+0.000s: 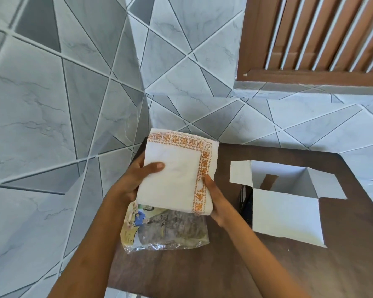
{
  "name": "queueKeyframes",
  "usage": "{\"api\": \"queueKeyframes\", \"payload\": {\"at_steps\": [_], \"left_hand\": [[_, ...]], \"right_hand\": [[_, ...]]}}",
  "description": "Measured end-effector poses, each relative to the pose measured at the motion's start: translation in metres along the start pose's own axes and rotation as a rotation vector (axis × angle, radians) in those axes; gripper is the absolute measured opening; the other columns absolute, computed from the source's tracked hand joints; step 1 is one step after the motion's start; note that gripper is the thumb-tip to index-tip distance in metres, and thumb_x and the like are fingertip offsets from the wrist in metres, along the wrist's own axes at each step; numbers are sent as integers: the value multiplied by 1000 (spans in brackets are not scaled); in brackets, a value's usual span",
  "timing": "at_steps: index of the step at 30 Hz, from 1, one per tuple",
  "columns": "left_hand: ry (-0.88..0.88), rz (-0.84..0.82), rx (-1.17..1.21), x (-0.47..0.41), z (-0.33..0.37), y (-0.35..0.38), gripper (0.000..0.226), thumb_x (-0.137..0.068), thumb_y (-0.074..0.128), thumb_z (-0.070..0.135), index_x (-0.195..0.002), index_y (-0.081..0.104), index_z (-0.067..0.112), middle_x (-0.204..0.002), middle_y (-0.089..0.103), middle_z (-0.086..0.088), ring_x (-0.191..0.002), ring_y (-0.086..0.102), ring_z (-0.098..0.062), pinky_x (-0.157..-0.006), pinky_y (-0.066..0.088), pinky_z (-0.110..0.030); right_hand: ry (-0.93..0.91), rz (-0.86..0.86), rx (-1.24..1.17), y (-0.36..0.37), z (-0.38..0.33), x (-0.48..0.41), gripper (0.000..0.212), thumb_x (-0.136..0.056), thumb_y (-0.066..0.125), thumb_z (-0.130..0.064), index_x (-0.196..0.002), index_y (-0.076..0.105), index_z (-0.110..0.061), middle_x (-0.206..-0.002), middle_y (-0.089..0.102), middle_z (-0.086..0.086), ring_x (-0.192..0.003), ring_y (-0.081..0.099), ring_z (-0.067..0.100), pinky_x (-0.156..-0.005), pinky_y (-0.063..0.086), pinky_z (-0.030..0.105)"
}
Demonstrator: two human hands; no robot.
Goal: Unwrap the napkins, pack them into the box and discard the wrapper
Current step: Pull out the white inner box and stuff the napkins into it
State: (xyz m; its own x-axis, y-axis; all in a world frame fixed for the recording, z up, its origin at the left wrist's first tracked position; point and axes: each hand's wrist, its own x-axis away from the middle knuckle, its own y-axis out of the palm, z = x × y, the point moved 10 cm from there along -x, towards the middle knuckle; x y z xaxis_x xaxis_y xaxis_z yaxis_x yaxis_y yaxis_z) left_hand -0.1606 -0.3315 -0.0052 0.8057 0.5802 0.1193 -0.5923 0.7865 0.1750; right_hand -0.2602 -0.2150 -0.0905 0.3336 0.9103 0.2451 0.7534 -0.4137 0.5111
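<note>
Head view: grey marbled tile wall (52,104), triangle pattern with pale grout, fills left and far side. One brown slatted wooden shutter (310,35) far right. One dark wood-grain worktop (267,265) with rounded corners.

One white cardboard box (286,214) stands on the right of the worktop, open, flaps spread, inside plain, no print visible.

One folded stack of napkins (177,175), soft white paper with an orange floral border along two edges, is held above the worktop's left part, well left of the box.

One clear crinkled plastic wrapper (166,231) hangs under the stack's near edge; colour print on it, text unreadable.

Left hand (134,179) grips the stack's left side, thumb on top. Right hand (215,201) grips the right edge.

One small dark item (246,201) just left of the box, unidentifiable.
</note>
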Motion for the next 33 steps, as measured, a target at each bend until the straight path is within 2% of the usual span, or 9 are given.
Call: {"api": "queueKeyframes", "payload": {"at_steps": [5,9,13,15,18,20,23,28,33], "left_hand": [[11,-21,112,1,17,2,95,-25,92,42,-110,58,18,-94,75,-4,-83,71,-23,-63,59,-36],[31,-77,183,4,33,20,90,-19,93,40,-102,61,21,-88,76,-3,-77,72,-22,-57,58,-35],[8,-144,186,-1,43,46,82,-25,93,36,-99,65,20,-91,75,-7,-79,72,-24,-61,58,-38],[-7,-141,125,-5,43,50,83,-30,93,37,-106,64,18,-96,74,-8,-83,71,-26,-66,58,-40],[-24,-78,54,-10,37,47,89,-40,90,32,-119,56,14,-105,71,-13,-86,69,-29,-68,57,-41],[1,-36,33,-13,37,46,82,-46,85,31,-120,55,16,-112,68,-15,-89,68,-30,-73,56,-43],[46,-24,41,-18,42,57,78,-45,83,33,-117,57,20,-108,70,-10,-89,69,-28,-71,57,-40],[104,-37,16,-27,61,99,70,-51,80,27,-117,55,19,-107,70,-6,-84,70,-24,-63,58,-37],[194,4,-35,-39,75,149,39,-76,70,5,-107,52,20,-92,71,4,-73,70,-14,-69,57,-38]], "right_hand": [[-112,-98,-72,13,-37,-1,95,-39,78,-67,-120,56,-22,-113,69,4,-104,66,22,-78,58,36],[1,-78,-239,15,-33,1,68,-62,60,-71,-106,69,-20,-107,71,9,-99,67,29,-76,58,42],[121,-116,-408,13,-19,8,59,-99,27,-25,-66,75,-23,-60,74,1,-57,71,14,-49,57,26],[80,-11,-547,0,-33,20,47,-98,30,-25,-73,70,-29,-54,71,-7,-51,69,9,-43,54,22],[-65,61,-300,-22,-64,20,69,-79,30,-71,-96,71,-19,-91,76,6,-82,72,25,-72,59,38],[-131,21,-190,-27,-89,28,75,-66,39,-78,-100,67,-18,-95,74,6,-88,70,23,-77,57,39],[-261,-1,20,-33,-127,48,76,-40,72,-73,-98,64,-24,-89,72,-1,-87,69,16,-75,54,36],[-306,-5,150,-42,-167,80,72,-26,85,-59,-87,71,-25,-90,76,-2,-82,72,16,-71,58,34],[-392,144,317,-70,-204,103,36,-66,79,-24,-98,62,-27,-94,74,-3,-91,69,21,-77,55,37]]}}
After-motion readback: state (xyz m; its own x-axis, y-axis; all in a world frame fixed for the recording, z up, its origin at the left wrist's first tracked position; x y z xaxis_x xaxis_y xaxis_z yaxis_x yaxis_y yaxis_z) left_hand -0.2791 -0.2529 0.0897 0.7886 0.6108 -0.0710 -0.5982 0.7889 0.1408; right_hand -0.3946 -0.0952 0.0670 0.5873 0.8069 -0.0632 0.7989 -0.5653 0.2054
